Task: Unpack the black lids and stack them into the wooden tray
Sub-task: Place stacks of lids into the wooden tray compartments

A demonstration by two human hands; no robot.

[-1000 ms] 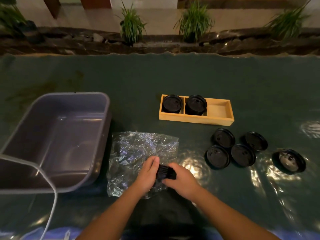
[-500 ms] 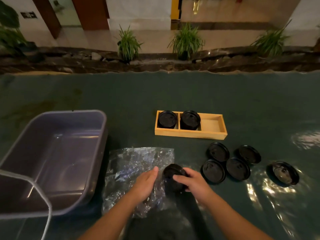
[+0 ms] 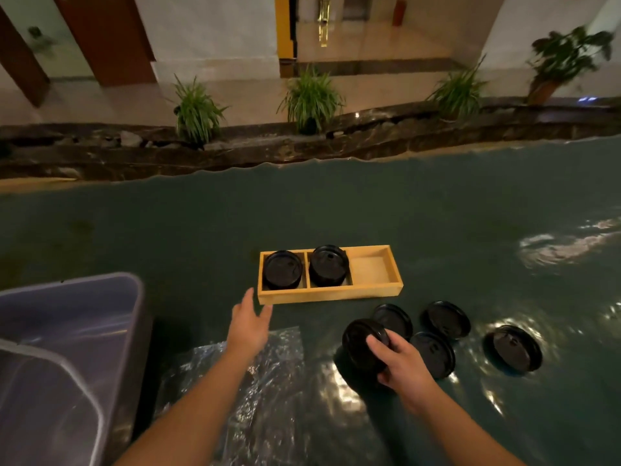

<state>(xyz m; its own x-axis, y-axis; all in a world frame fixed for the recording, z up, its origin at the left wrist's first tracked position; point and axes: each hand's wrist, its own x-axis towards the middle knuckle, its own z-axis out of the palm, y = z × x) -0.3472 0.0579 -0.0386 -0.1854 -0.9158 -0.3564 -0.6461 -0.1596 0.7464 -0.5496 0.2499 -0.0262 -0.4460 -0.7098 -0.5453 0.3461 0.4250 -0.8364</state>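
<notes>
The wooden tray (image 3: 373,291) has three compartments. A stack of black lids (image 3: 281,269) fills the left one, another stack (image 3: 328,265) the middle one, and the right one holds nothing. My right hand (image 3: 401,361) grips a stack of black lids (image 3: 361,343) tilted above the table, in front of the tray. My left hand (image 3: 249,322) hovers with fingers apart just off the tray's front left corner, over the crumpled clear plastic wrap (image 3: 255,391). Several loose black lids (image 3: 445,319) lie flat to the right of the held stack.
A grey plastic tub (image 3: 67,348) stands at the left, close to my left forearm. One more lid (image 3: 512,348) lies apart at the far right. The dark green glossy table runs back to a stone ledge with plants (image 3: 311,99).
My right hand pulled the lid stack out of the wrap and carried it right and forward. My left hand let go of the wrap and moved toward the tray. The camera tilted up.
</notes>
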